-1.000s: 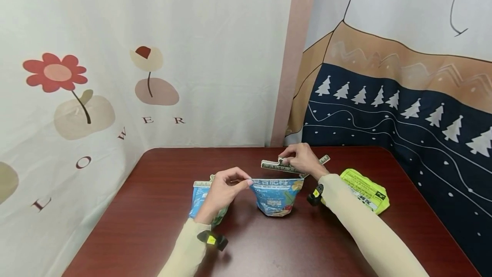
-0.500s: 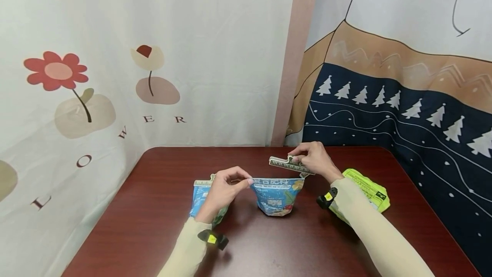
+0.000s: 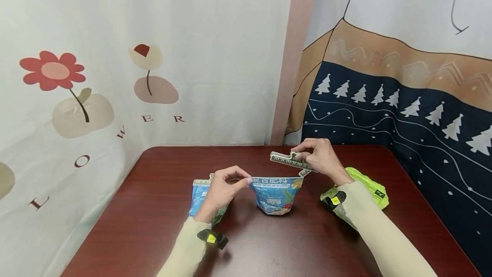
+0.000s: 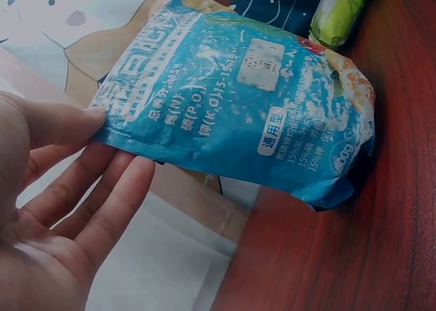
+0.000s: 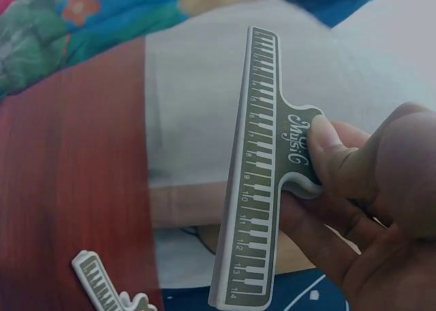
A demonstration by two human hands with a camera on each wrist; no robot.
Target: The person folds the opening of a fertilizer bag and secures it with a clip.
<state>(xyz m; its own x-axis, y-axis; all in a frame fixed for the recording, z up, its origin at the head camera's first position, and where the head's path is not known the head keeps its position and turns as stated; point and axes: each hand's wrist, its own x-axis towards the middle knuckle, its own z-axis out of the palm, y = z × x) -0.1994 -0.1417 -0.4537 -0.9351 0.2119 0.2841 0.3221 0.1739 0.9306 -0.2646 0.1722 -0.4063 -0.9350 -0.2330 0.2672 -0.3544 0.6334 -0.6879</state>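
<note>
A blue fertilizer bag with printed lettering stands upright mid-table. My left hand pinches its top left corner between thumb and forefinger; in the left wrist view the other fingers spread below that corner. Above and behind the bag's top right edge, my right hand holds a long clip with a piano-key print, pinching its grip tabs. The clip tilts, its left end higher in the head view. A second piano-key clip lies on the table behind the bag, partly hidden by the right hand in the head view.
Left of the standing bag, another blue bag lies partly behind my left hand, a similar clip along its top. A yellow-green bag lies under my right forearm. Printed curtains hang behind the dark red table.
My right hand has moved right and slightly up with the clip, showing less of the clip on the table. The left hand keeps its pinch on the bag corner.
</note>
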